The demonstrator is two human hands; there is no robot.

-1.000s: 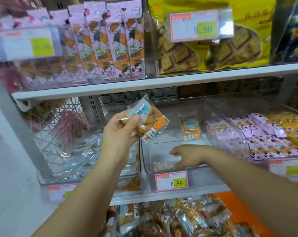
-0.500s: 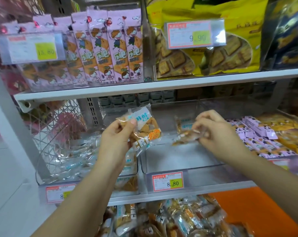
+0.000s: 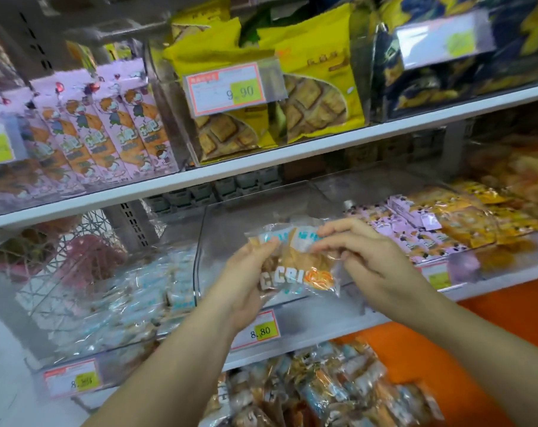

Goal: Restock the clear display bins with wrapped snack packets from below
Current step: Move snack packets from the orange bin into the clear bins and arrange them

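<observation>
A clear-wrapped snack packet (image 3: 295,263) with blue and orange print sits between both hands in front of the middle clear display bin (image 3: 295,195). My left hand (image 3: 246,282) grips its left edge from below. My right hand (image 3: 372,260) pinches its upper right part with thumb and fingers. Whether a second packet lies stacked under the first I cannot tell. Below the shelf lies a heap of wrapped snack packets (image 3: 317,392). The left clear bin (image 3: 107,291) holds several similar packets.
An 8.80 price tag (image 3: 258,329) hangs on the middle bin's front. To the right, a bin of pink and orange small packets (image 3: 440,223). Above, a white shelf (image 3: 261,161) carries pink boxes (image 3: 107,131) and yellow biscuit bags (image 3: 261,97). An orange panel (image 3: 508,328) lies lower right.
My right hand came left from the middle bin with a packet and met my left hand. Both now hold the packet together, lower and closer to the bin's front. The camera shifted left.
</observation>
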